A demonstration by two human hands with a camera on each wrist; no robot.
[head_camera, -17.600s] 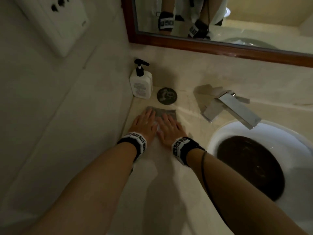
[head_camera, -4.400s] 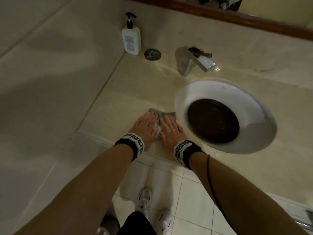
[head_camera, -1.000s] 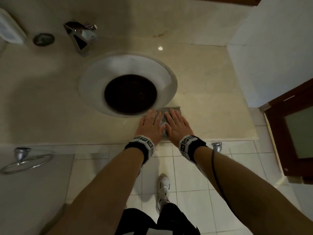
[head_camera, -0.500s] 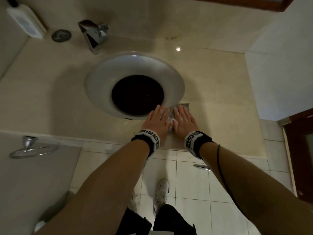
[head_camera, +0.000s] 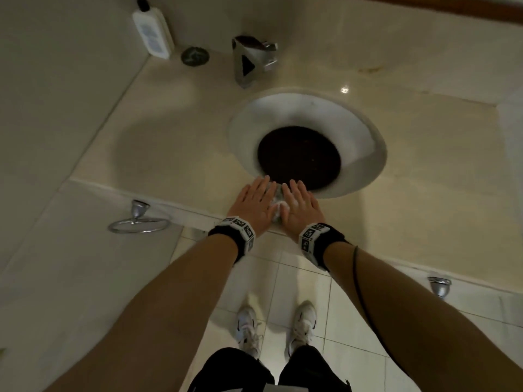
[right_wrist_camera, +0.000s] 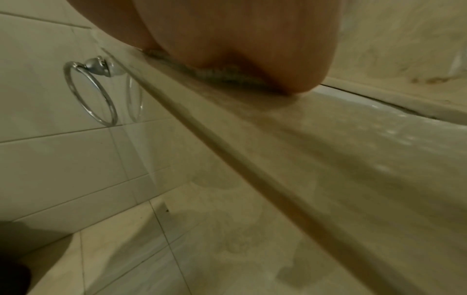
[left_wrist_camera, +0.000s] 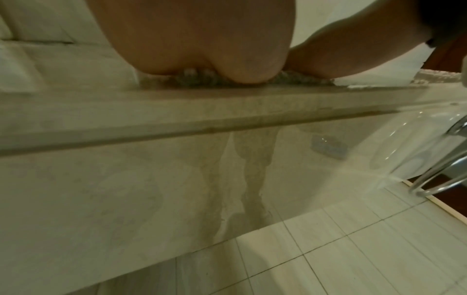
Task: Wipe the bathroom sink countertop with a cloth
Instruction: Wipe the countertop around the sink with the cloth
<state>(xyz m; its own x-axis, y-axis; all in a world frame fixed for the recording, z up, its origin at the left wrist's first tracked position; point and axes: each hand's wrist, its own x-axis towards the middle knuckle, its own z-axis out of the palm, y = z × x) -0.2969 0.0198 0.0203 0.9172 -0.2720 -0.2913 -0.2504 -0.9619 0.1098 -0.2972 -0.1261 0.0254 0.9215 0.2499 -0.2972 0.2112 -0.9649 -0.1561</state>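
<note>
My left hand (head_camera: 256, 203) and right hand (head_camera: 298, 206), fingers flat, press the cloth (head_camera: 278, 206) on the countertop (head_camera: 158, 154) near edge, midway I reckon, with both sides maybe left.

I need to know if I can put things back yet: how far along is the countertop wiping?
Can't confirm any finished patch by sight. In hand: left hand and right hand press the cloth flat on the countertop's front edge by the basin. Possibly left: around the faucet.
</note>
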